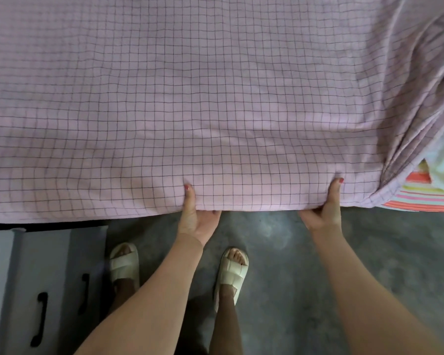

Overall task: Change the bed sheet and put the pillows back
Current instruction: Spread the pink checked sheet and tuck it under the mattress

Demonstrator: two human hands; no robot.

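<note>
The pink checked sheet (pixel 190 98) is spread over the bed, bunched at its right corner above striped bedding (pixel 420 198). Its near hem is clamped by the left hand (pixel 198 216) and right hand (pixel 323 208), thumbs on top. Being light, soft and easily wrinkled, it is best gripped along the hem.

A: what was the floor (pixel 280 252) like in there?
B: bare grey concrete, kinda mottled and dull, light was pretty soft

A: any furniture?
B: yeah, a pale grey cabinet (pixel 44 278) sat at the lower left with two black curved handles (pixel 40 319) on its front
</note>
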